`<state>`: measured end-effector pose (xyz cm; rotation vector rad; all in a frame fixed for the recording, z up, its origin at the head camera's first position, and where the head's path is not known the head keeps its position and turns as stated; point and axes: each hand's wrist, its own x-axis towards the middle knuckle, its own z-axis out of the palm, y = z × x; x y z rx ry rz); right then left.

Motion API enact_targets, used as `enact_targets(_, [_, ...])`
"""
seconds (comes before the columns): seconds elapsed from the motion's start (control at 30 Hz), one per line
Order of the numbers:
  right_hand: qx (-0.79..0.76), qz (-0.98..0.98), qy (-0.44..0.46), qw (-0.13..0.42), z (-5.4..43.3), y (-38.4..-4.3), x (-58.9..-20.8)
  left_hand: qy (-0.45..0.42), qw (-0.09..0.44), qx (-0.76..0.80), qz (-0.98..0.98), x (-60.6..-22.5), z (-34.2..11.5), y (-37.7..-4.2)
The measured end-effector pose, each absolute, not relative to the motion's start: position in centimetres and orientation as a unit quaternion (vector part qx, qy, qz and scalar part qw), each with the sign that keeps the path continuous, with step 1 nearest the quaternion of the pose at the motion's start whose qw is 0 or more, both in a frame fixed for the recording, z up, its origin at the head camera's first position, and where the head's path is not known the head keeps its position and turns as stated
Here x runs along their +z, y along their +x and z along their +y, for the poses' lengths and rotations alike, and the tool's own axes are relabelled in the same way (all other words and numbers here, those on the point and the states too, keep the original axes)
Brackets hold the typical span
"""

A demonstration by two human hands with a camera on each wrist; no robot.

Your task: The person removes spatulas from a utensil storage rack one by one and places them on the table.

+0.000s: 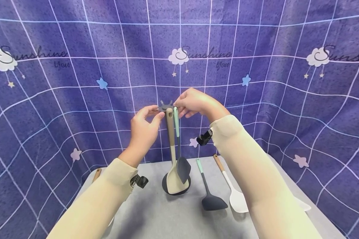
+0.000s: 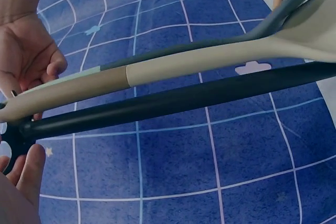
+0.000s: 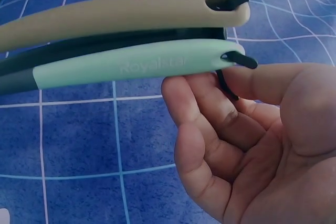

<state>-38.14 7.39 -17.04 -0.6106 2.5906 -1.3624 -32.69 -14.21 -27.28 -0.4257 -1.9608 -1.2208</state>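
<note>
A dark utensil rack with a round base and a ring of hooks on top (image 1: 165, 107) stands upright on the table. From its hooks hang a beige turner with a brown handle (image 1: 175, 184) and a dark grey utensil with a mint handle (image 3: 142, 66). My left hand (image 1: 143, 127) grips the left edge of the rack's top between thumb and fingers. On the other side, my right hand (image 1: 197, 103) pinches a hook beside the mint handle, its fingertips close under that handle. In the left wrist view the rack's dark post (image 2: 173, 100) runs behind the handles.
On the grey table (image 1: 149, 212), right of the rack, lie a dark turner with a mint handle (image 1: 213, 201) and a white turner with a wooden handle (image 1: 238, 200). My right sleeve partly covers another white utensil (image 1: 302, 204). A brown handle (image 1: 97, 174) shows beyond my left sleeve. A purple curtain (image 1: 113, 59) hangs behind.
</note>
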Motion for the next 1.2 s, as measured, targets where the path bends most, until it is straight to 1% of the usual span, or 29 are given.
enact_targets(0.43, [-0.456, 0.856, -0.228, 0.083, 8.4, -37.2, -17.0, -0.221, 0.340, -0.519, -0.753, -27.6, -14.2, -33.2])
enact_targets(0.63, [-0.435, 0.871, -0.218, 0.074, 8.6, -37.2, -16.7, -0.232, 0.321, -0.532, -0.749, -27.5, -14.0, -33.3])
enact_targets(0.77, [-0.397, 0.896, -0.194, 0.033, 8.1, -37.2, -16.3, -0.234, 0.311, -0.533, -0.751, -27.5, -14.0, -33.4])
enact_targets(0.93, [-0.330, 0.924, -0.179, -0.071, 6.4, -37.4, -15.9, -0.230, 0.312, -0.529, -0.755, -27.5, -14.2, -33.6])
enact_targets(1.0, [-0.299, 0.933, -0.176, -0.100, 5.7, -37.7, -15.8, -0.228, 0.313, -0.522, -0.760, -27.6, -14.1, -33.7])
enact_targets(1.07, [-0.273, 0.939, -0.174, -0.113, 5.1, -38.1, -15.8, -0.227, 0.314, -0.516, -0.764, -27.6, -14.1, -33.8])
enact_targets(1.2, [-0.240, 0.948, -0.185, -0.097, 4.2, -38.8, -15.8, -0.229, 0.312, -0.511, -0.768, -27.6, -13.8, -33.9])
